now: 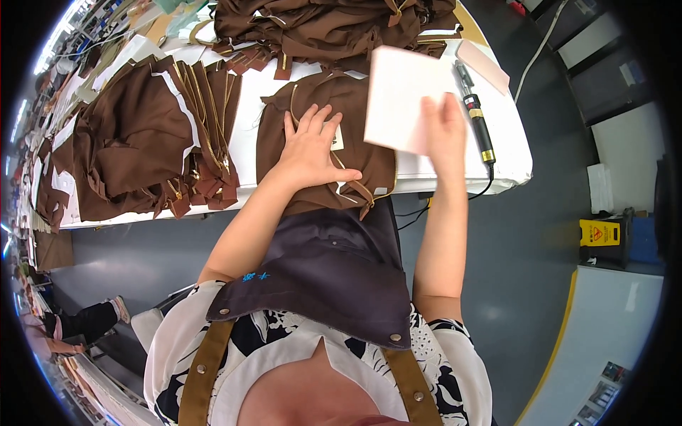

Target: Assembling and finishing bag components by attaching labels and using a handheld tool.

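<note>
My left hand (pixel 311 145) lies flat, fingers spread, on a brown fabric piece (pixel 298 106) with a gold zipper, spread on the white table (pixel 508 153) in front of me. My right hand (pixel 444 131) grips the lower right edge of a pale pink square card (pixel 401 92) and holds it tilted above the fabric's right side. A small white label shows on the fabric beside my left thumb.
A black pen-like tool with gold bands and a cord (pixel 477 121) lies right of my right hand. Stacks of brown zippered pieces (pixel 142 135) fill the table's left, another heap (pixel 320 28) lies at the back. A yellow floor sign (pixel 600 233) stands at right.
</note>
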### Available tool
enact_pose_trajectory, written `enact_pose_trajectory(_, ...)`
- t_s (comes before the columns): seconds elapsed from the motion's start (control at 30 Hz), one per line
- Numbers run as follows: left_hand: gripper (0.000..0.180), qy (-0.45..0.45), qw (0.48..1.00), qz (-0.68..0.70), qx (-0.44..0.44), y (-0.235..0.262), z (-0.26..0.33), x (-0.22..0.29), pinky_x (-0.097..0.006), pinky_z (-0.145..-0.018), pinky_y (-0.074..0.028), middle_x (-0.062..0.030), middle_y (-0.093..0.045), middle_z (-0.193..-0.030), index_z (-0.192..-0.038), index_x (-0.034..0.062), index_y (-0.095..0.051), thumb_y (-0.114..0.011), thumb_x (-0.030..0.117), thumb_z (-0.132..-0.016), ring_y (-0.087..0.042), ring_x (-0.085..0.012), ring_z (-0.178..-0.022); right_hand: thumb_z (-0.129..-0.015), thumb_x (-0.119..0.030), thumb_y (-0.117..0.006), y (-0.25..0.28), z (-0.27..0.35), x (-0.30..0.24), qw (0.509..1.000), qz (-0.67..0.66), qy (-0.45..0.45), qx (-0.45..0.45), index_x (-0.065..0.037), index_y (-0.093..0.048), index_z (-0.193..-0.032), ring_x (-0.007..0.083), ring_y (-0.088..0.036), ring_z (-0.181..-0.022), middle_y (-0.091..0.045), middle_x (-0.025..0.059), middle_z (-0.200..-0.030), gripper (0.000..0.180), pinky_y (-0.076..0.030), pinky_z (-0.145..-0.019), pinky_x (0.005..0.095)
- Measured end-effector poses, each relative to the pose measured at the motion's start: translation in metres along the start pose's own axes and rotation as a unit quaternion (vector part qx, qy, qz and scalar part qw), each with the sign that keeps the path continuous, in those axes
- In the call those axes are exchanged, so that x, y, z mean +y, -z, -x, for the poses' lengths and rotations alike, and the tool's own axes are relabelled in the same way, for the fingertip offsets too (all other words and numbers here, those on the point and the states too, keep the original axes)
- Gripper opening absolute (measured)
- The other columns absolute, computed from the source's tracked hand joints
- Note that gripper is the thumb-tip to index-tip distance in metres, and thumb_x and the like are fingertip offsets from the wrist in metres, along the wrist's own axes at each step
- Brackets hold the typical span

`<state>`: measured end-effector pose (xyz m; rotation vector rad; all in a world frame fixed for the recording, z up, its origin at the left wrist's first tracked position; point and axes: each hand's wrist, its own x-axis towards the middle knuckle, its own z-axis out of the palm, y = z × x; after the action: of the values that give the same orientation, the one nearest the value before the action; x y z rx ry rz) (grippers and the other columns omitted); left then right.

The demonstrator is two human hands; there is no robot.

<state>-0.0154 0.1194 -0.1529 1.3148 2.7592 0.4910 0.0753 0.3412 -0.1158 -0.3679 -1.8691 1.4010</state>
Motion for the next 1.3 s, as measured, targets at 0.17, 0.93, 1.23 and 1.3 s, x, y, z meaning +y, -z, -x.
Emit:
enact_pose_trajectory(0.17,0.130,-0.010,0.998,-0.017,-0.055,0.017,-0.005,-0.001,-0.066,-0.117,-0.012,-0.0195,-0.030,-0.159,-0.150,-0.0003,-0.037,-0.075,0.078,-0.054,-0.023,-0.0354,-0.149,-0.094,-0.023,-0.064,-0.001,0.012,0.030,0.966,0.223,-0.089,-0.093,0.003,-0.059,-0.109,0.0332,-0.067,-0.084,-0.068,0.0231,-0.090,0.031,-0.052,-0.075,0.0402)
enact_pose_trajectory(0.93,0.137,-0.035,0.992,0.022,-0.122,0.030,-0.005,-0.006,-0.067,-0.117,-0.007,-0.0228,-0.022,-0.162,-0.155,0.0038,-0.030,-0.082,0.072,-0.049,-0.014,-0.0388,-0.152,-0.093,-0.028,-0.063,-0.022,0.010,0.031,0.942,0.243,-0.130,-0.194,0.009,-0.063,-0.106,0.0411,-0.068,-0.094,-0.068,0.0296,-0.098,0.039,-0.051,-0.085,0.0441)
enact_pose_trajectory(1.23,0.133,-0.046,0.989,0.008,-0.141,0.033,-0.003,-0.005,-0.066,-0.117,-0.011,-0.0223,-0.022,-0.162,-0.156,0.0091,-0.031,-0.083,0.071,-0.050,-0.015,-0.0393,-0.152,-0.096,-0.033,-0.059,-0.016,0.013,0.017,0.915,0.284,-0.156,-0.239,0.007,-0.062,-0.102,0.0427,-0.067,-0.092,-0.068,0.0291,-0.093,0.041,-0.052,-0.082,0.0462)
enact_pose_trajectory(1.3,0.133,-0.044,0.988,0.019,-0.144,0.032,-0.006,-0.006,-0.066,-0.117,-0.011,-0.0223,-0.022,-0.162,-0.156,0.0091,-0.030,-0.084,0.070,-0.050,-0.014,-0.0394,-0.152,-0.096,-0.033,-0.058,-0.016,0.013,0.019,0.905,0.290,-0.163,-0.266,0.006,-0.062,-0.100,0.0430,-0.067,-0.091,-0.068,0.0288,-0.091,0.040,-0.052,-0.082,0.0468)
